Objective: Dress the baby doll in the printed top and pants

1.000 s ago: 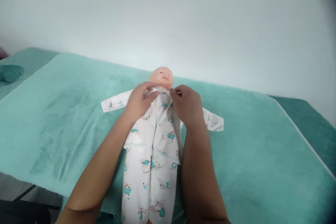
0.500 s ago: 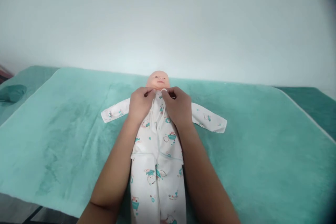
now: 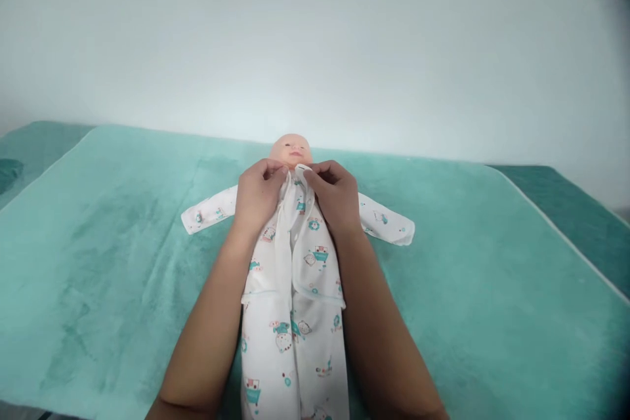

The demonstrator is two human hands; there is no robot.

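Note:
A baby doll [image 3: 291,147] lies on its back on a teal towel [image 3: 123,243], head towards the wall. It wears a white printed top [image 3: 310,256] with sleeves spread to both sides and matching white trousers [image 3: 290,354]. My left hand [image 3: 256,197] pinches the left edge of the top's front at the collar. My right hand [image 3: 332,197] pinches the right edge at the collar, just under the doll's chin. The two hands nearly meet over the doll's chest.
The towel covers a darker green padded surface [image 3: 566,210], which shows at the right and far left. A plain white wall [image 3: 315,46] rises right behind the doll's head. A dark green bundle [image 3: 7,174] lies at the far left edge.
My hands have drawn together at the doll's collar, bringing the two front edges of the top closer. The view has shifted slightly up and to the right.

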